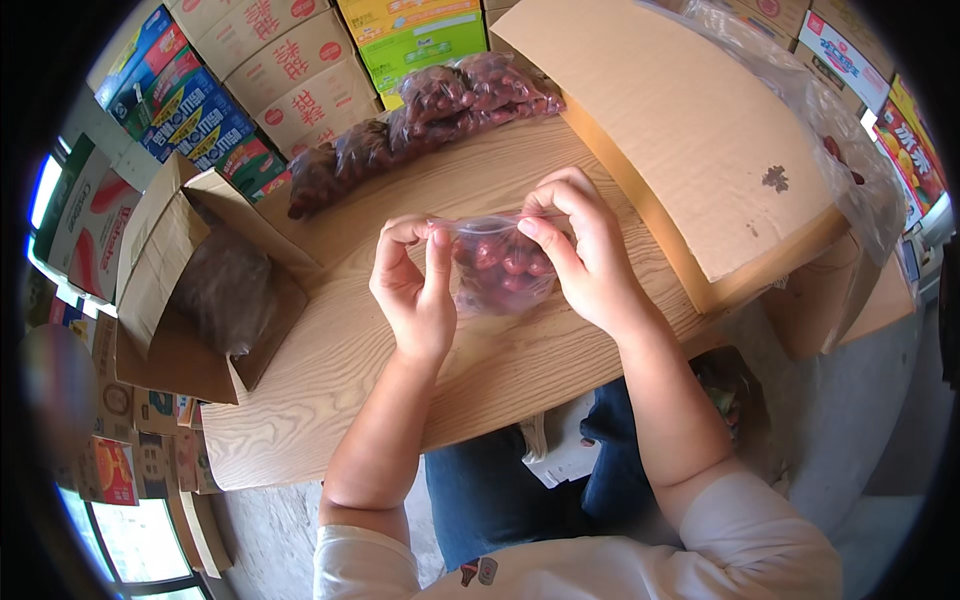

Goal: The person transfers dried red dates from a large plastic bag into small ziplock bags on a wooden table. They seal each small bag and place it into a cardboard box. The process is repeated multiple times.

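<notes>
A clear plastic zip bag (504,274) of dark red dates or similar fruit is held upright above the wooden table (337,330). My left hand (416,281) pinches the left end of its top edge between thumb and fingers. My right hand (581,247) pinches the top edge near the right end, thumb in front. Whether the seal is closed all along cannot be told. Beyond the hands, several filled bags of the same red fruit (450,101) lie in a row, some stacked, along the table's far side.
An open cardboard box (154,300) with a dark plastic-wrapped content stands at the left. A large cardboard box (675,142) with a clear plastic liner (870,172) takes up the right. Stacked printed cartons (300,75) rise behind the table.
</notes>
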Tool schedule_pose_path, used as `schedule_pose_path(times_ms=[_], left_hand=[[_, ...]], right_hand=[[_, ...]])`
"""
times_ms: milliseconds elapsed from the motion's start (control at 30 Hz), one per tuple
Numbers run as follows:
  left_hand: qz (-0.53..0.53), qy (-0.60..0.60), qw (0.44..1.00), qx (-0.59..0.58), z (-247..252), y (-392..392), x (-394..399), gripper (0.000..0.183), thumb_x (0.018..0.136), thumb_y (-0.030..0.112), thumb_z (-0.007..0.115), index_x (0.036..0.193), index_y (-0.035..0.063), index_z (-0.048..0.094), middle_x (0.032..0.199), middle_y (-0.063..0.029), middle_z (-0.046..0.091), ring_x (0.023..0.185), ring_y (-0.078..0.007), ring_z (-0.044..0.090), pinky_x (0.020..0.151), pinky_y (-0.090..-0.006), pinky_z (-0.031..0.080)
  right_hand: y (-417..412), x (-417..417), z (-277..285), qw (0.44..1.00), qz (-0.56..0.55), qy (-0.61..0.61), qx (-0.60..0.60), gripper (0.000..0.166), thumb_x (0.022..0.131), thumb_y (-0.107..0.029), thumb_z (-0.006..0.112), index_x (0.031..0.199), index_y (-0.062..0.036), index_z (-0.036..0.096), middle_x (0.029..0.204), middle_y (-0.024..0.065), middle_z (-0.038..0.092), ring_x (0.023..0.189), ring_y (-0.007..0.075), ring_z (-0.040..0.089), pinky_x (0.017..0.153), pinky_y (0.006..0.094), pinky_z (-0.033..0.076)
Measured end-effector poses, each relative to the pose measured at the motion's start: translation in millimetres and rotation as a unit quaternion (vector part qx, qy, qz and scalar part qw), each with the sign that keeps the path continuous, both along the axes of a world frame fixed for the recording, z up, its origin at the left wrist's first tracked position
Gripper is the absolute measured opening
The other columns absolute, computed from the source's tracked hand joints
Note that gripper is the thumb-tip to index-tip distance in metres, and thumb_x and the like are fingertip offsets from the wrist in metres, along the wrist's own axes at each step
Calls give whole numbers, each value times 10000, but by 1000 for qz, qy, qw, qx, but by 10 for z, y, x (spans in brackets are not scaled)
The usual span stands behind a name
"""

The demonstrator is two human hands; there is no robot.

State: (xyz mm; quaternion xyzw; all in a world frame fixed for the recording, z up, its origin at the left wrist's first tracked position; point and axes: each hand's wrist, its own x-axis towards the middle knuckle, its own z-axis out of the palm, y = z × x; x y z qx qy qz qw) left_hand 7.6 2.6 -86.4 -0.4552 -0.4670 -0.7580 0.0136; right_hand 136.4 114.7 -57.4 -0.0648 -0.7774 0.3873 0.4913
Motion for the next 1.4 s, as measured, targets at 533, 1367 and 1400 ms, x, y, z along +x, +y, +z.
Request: schedule_pose_path(times_ms=[533, 1367, 1400], left_hand=[[35, 110, 990, -81, 123, -72, -123, 62, 819, 49, 696, 797, 33, 641, 831, -58, 668, 778, -167, 558, 776, -300, 405], [46, 434, 784, -442, 1314, -302, -87, 98, 727, 83, 724, 749, 32, 644, 766, -68, 641, 700, -227, 581, 652, -332, 452], [45, 427, 785, -446, 1299, -307, -95, 96, 726, 76, 722, 754, 27, 645, 767, -71, 642, 686, -225, 577, 630, -325, 454]], right_hand=[[-23, 37, 50, 999, 28, -5, -22, 78, 837, 11, 634, 835, 16, 556, 831, 93, 524, 691, 199, 591, 596, 298, 476], [-234, 35, 382, 974, -83, -99, 183, 228, 769, -239, 740, 908, -82, 652, 937, 50, 581, 933, 233, 564, 961, 405, 339], [-241, 12, 363, 975, -78, -107, 180, 189, 770, -225, 733, 871, -84, 656, 911, 45, 580, 924, 229, 564, 962, 407, 339]])
